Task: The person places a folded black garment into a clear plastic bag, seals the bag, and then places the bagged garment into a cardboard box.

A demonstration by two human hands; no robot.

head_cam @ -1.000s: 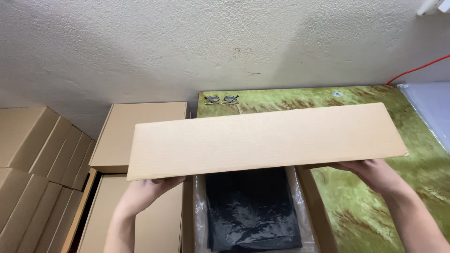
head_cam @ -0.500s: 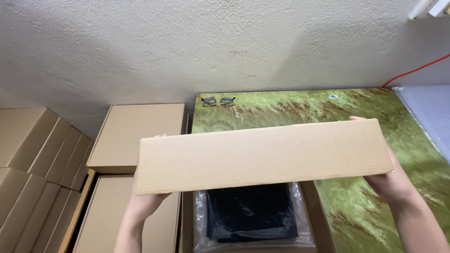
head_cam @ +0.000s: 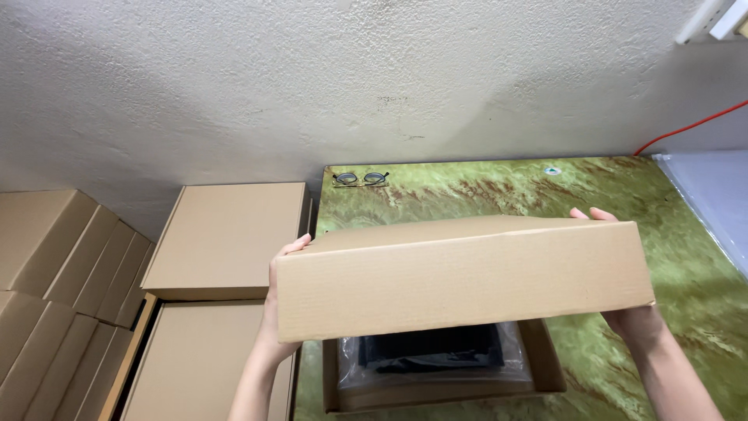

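I hold the brown cardboard lid (head_cam: 467, 277) of a box at both ends, tilted so its front panel faces me. My left hand (head_cam: 276, 312) grips the lid's left end, fingers curled over the top edge. My right hand (head_cam: 635, 312) grips the right end, fingertips showing above the rim. Below the lid sits the open cardboard box base (head_cam: 549, 366) on the green table. Inside it lies a black item in clear plastic wrap (head_cam: 428, 355), mostly hidden by the lid.
The green marbled table (head_cam: 686, 257) meets a rough white wall. A pair of glasses (head_cam: 360, 179) lies at its far left corner. Closed cardboard boxes (head_cam: 226, 234) stack to the left. A clear sheet (head_cam: 717, 195) and orange cable (head_cam: 686, 125) are at the right.
The lid has swung down and forward over the box, from nearly upright to covering most of the black item. Both hands moved with it and now wrap the ends.
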